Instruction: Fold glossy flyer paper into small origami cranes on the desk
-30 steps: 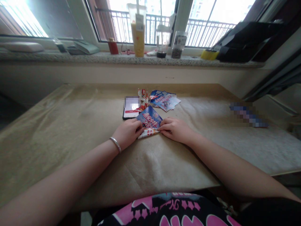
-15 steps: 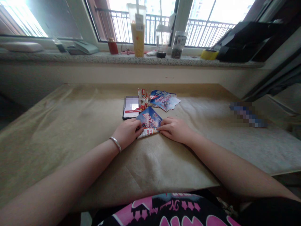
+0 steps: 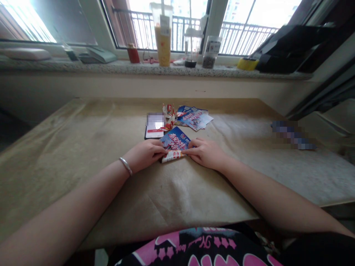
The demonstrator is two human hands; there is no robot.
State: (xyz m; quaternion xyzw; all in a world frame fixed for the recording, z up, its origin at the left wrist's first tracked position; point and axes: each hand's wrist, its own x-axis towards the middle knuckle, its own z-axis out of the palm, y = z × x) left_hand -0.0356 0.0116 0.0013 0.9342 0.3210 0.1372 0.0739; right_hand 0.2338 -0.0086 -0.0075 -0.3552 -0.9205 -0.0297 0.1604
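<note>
A blue printed leaflet (image 3: 175, 138) lies on the table in front of me, turned on its corner. Its near edge is folded over into a white strip with red and orange print. At the left end of this fold, my left hand (image 3: 144, 152) grips the paper between thumb and fingers. My right hand (image 3: 206, 152) pinches the fold's right end, fingertips pressed together on it. Just beyond the leaflet are a phone (image 3: 154, 127) with a lit screen, some folded red and white paper pieces (image 3: 168, 111), and a fanned stack of similar leaflets (image 3: 195, 119).
A tan cover (image 3: 116, 207) spreads over the table. At the far right lies a blurred-out blue item (image 3: 294, 136). Along the windowsill (image 3: 111, 68) stand a tall cup of yellow drink (image 3: 163, 44), a clear bottle (image 3: 191, 48), a jar (image 3: 212, 51) and a black bag (image 3: 288, 48).
My left hand has slid a little to the left, and its wrist has turned lower and outward. More of the leaflet's blue print shows. My right hand has hardly moved.
</note>
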